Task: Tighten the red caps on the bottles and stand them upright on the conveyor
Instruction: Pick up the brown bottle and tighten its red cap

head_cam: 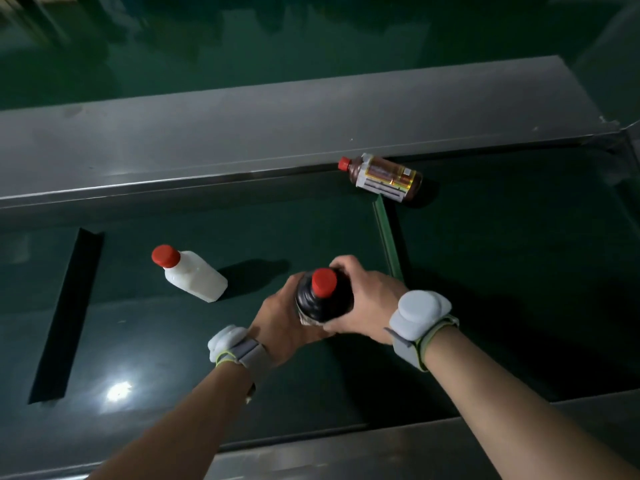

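A dark bottle [325, 299] with a red cap [323, 282] stands upright on the green conveyor belt [173, 341], seen from above. My left hand [280, 320] wraps its left side and my right hand [367, 299] wraps its right side; both grip the body, not the cap. To the left a white bottle [195, 277] with a red cap [166, 255] stands upright on the belt, apart from my hands. At the far side a brown labelled bottle [386, 176] with a red cap [344, 163] lies on its side against the metal rail.
A grey metal side rail [277, 133] runs along the belt's far edge, and another rail [415, 452] borders the near edge. A raised green cleat [388, 237] crosses the belt right of my hands. A dark slot-like strip [67, 317] lies at the left.
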Demonstrator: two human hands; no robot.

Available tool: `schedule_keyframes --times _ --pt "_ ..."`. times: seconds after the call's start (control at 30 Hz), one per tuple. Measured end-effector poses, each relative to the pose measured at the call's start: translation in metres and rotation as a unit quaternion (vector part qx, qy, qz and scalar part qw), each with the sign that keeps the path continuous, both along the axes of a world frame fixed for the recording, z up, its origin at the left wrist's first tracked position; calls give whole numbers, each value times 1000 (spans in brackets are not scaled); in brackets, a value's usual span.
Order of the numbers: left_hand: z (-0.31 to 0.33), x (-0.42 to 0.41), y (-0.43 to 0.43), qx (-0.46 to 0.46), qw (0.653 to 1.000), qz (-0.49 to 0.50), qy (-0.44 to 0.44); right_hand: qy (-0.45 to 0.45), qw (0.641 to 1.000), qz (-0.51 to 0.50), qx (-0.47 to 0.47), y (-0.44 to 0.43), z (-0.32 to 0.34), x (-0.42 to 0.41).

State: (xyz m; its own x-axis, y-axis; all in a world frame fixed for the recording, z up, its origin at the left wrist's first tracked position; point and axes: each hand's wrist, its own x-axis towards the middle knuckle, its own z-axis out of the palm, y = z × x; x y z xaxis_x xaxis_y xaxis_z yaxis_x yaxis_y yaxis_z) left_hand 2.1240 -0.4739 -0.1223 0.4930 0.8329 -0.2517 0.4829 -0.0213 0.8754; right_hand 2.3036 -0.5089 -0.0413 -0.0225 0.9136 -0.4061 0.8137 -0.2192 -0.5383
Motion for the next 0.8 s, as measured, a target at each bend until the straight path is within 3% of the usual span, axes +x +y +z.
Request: schedule_keyframes --times 0.37,0.8 --pt "10 34 99 35 999 27 28 131 988 -34 75 80 -18 43" --pt "-17 31 95 29 997 57 47 59 996 26 67 90 -46 38"
